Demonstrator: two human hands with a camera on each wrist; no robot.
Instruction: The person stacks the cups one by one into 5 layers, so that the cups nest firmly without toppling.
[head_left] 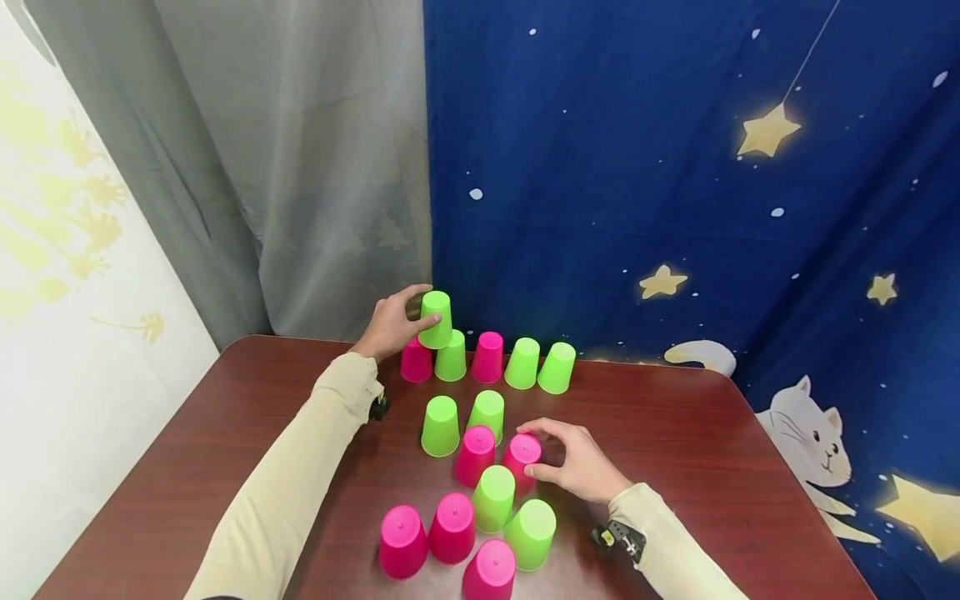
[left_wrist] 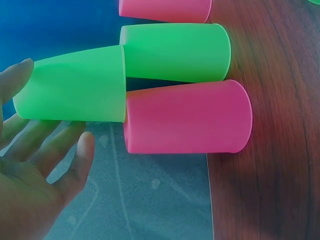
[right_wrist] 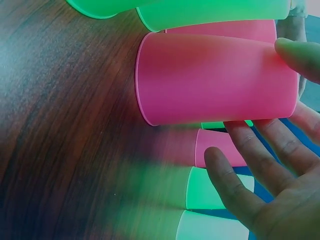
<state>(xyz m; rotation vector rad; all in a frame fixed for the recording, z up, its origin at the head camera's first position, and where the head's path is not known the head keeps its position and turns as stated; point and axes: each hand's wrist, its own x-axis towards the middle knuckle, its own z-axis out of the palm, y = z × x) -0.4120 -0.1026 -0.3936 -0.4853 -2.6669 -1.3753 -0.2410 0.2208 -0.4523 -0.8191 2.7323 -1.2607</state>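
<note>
My left hand (head_left: 392, 327) holds an upside-down green cup (head_left: 436, 320) between thumb and fingers. In the left wrist view, that green cup (left_wrist: 75, 85) has its rim at the tops of a pink cup (left_wrist: 190, 120) and a green cup (left_wrist: 175, 52) standing side by side at the left end of the back row. Around a pink cup (head_left: 521, 463) in the middle of the table, my right hand (head_left: 581, 462) has its thumb and fingers. The right wrist view shows the thumb on one side of this pink cup (right_wrist: 215, 77) and fingers on the other.
The back row continues right with a pink cup (head_left: 487, 357) and green cups (head_left: 522, 364). Several upside-down pink cups (head_left: 402, 542) and green cups (head_left: 532, 534) stand nearer on the brown table (head_left: 660, 433). A grey curtain (head_left: 337, 167) and blue curtain (head_left: 600, 167) hang behind its far edge.
</note>
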